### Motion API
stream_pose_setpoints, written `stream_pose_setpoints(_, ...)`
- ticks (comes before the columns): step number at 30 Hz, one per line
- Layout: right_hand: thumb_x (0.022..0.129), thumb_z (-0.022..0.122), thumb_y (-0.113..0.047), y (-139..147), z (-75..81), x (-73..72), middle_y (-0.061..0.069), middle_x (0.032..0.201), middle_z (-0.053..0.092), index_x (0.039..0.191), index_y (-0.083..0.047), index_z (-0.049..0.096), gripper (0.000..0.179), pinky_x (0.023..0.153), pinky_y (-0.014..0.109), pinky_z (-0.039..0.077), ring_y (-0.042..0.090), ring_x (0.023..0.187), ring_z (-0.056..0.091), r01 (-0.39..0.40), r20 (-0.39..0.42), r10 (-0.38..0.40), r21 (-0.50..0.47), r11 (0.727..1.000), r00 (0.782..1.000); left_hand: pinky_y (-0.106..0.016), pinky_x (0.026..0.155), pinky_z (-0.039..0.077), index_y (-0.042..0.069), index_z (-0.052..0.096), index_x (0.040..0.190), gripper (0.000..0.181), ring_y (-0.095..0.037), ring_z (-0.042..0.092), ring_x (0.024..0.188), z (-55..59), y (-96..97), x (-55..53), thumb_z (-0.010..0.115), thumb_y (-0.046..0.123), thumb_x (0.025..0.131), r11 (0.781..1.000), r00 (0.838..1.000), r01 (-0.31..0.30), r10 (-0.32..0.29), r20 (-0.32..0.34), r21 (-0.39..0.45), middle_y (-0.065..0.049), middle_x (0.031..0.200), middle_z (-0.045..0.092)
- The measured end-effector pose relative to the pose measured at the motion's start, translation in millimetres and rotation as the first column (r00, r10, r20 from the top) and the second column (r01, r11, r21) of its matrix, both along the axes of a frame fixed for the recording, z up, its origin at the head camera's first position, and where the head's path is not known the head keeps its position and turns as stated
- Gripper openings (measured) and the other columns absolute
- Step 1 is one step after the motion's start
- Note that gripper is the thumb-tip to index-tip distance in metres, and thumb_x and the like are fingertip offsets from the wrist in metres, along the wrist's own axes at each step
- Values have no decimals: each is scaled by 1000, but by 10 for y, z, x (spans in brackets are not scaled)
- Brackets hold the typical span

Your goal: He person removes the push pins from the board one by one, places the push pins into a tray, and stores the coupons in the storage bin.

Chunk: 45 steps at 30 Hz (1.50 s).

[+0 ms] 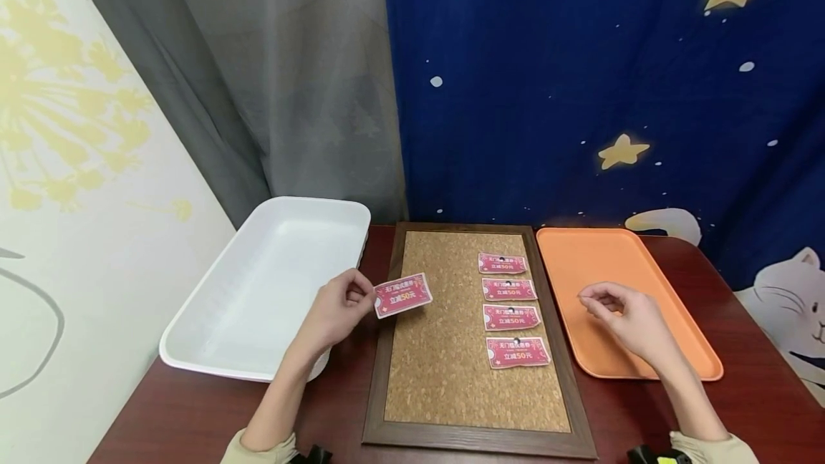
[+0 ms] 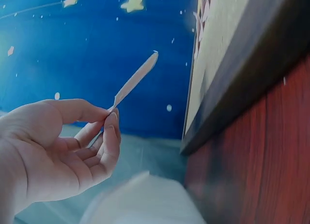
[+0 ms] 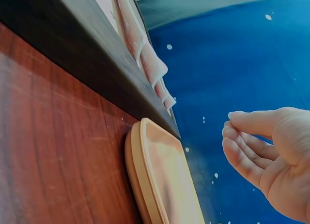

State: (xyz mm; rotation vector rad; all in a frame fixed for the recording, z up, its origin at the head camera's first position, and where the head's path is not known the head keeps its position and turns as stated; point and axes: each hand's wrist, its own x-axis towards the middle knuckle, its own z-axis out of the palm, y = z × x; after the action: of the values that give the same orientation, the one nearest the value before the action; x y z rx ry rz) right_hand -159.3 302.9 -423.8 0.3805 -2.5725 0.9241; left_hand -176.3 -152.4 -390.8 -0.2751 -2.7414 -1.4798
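1 held coupon [image 1: 403,296] overhangs a corkboard [image 1: 451,378] between tub [image 1: 258,299] and tray [image 1: 606,260].

The red wooden table [image 1: 344,410] is viewed from above by the head camera. The brown-framed rectangular cork board [image 1: 445,378] is shared by both low, close wrist views, directed past its side edges toward the blue star-printed curtain [image 1: 515,106].

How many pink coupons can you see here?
5: one coupon pinched in the left hand, and four on the corkboard, in a column down its right side: top coupon, second coupon, third coupon, bottom coupon. Any tucked behind these would be hidden.
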Motion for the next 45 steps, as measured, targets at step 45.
stream_pose_setpoints(45, 94, 72, -9, 615, -389, -253, 18, 83, 74, 97, 6, 71, 15, 55, 13, 48, -1, 60, 64, 261, 173, -255, -15, 965, 951, -24, 57, 44, -5, 62, 105, 24, -15, 61, 71, -353, -1468, -187, 63, 18, 99, 906, 908, -374, 402, 120, -200, -8, 80, 69)
